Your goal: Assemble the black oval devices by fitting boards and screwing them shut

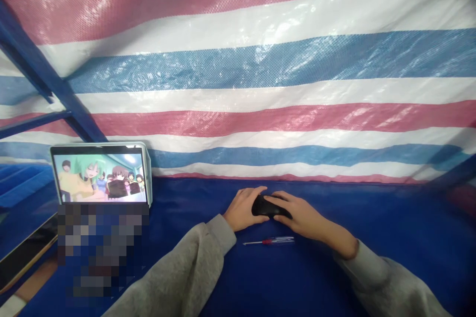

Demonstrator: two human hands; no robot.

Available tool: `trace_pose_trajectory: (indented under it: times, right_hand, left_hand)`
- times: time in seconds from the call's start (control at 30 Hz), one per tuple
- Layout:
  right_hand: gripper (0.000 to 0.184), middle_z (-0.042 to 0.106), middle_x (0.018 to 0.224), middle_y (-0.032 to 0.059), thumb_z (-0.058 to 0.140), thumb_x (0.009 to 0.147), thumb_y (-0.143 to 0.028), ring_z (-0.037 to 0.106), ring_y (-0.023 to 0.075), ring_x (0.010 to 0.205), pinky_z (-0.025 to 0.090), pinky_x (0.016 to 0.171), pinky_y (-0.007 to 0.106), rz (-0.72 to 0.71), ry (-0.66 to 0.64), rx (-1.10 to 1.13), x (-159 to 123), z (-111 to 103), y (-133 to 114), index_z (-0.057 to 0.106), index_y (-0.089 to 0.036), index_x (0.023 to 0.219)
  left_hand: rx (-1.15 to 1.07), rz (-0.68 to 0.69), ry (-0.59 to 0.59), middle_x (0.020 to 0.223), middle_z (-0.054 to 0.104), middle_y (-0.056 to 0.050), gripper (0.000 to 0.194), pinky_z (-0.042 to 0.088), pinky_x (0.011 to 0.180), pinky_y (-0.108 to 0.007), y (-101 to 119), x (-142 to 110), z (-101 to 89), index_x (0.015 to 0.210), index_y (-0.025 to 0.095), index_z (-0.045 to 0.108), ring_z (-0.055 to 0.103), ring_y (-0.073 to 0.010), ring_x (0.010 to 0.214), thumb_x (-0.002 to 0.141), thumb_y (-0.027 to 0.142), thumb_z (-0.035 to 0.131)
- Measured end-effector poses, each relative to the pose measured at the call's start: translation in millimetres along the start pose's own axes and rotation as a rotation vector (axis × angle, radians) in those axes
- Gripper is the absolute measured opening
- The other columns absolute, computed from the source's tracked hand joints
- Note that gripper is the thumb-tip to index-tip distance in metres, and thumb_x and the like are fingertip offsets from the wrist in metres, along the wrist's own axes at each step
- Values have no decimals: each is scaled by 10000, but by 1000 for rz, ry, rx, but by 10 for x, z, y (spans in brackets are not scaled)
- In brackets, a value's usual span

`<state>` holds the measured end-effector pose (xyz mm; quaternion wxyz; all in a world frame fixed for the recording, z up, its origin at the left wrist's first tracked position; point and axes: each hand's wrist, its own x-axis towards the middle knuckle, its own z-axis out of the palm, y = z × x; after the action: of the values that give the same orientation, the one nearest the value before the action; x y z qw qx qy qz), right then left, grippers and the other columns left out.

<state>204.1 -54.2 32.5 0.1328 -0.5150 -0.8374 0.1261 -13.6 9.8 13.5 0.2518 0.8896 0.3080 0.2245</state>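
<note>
A black rounded plastic device [268,207] sits on the blue surface, partly hidden by my hands. My left hand [243,209] grips its left side, and my right hand [297,215] covers its right side and top. Just below the hands lies a small screwdriver [269,241] with a thin metal shaft and a red and clear handle. Neither hand touches it. Grey sweatshirt sleeves cover both forearms up to the wrists.
A tablet [99,176] in a pale case stands at the far left, showing an animated picture. A pixelated patch [102,252] hides the area below it. A striped tarpaulin [282,84] hangs behind the blue work surface [334,218], and a blue metal beam [44,74] crosses the upper left.
</note>
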Motion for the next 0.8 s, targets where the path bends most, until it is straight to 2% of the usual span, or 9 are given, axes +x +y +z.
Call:
trace_pose_trajectory:
  times: [0.17, 0.4, 0.67, 0.8]
  right_hand:
    - [536, 485, 1403, 99, 502, 890, -363, 510, 253, 1235, 405, 1045, 410, 28, -16, 27, 2, 4, 24, 443, -255, 1412]
    - [575, 513, 1370, 131, 568, 849, -403, 515, 272, 1221, 403, 1049, 421, 59, -6, 91, 2, -41, 90, 483, -193, 1378]
    - [577, 483, 1387, 122, 558, 845, -336, 509, 270, 1227, 404, 1049, 421, 47, 4, 76, -7, 12, 70, 452, -217, 1399]
    - [652, 432, 1418, 114, 560, 790, -197, 500, 256, 1237, 399, 1056, 416, 49, 22, 103, -10, 12, 102, 408, -227, 1423]
  left_hand:
    - [1, -7, -10, 1260, 559, -72, 811, 353, 1044, -437, 8, -3, -10, 1384, 289, 376, 484, -285, 1201, 694, 398, 789]
    - [-1, -35, -2, 1234, 574, -67, 821, 355, 1039, -441, 19, -8, -18, 1381, 288, 382, 489, -285, 1194, 684, 405, 799]
    - [25, -6, 24, 1230, 588, -66, 785, 372, 1021, -446, 31, -11, -19, 1368, 284, 399, 511, -288, 1176, 697, 425, 780]
    - [71, -21, 101, 1140, 646, -58, 732, 394, 1001, -445, 37, -10, 6, 1334, 258, 448, 566, -286, 1104, 703, 456, 762]
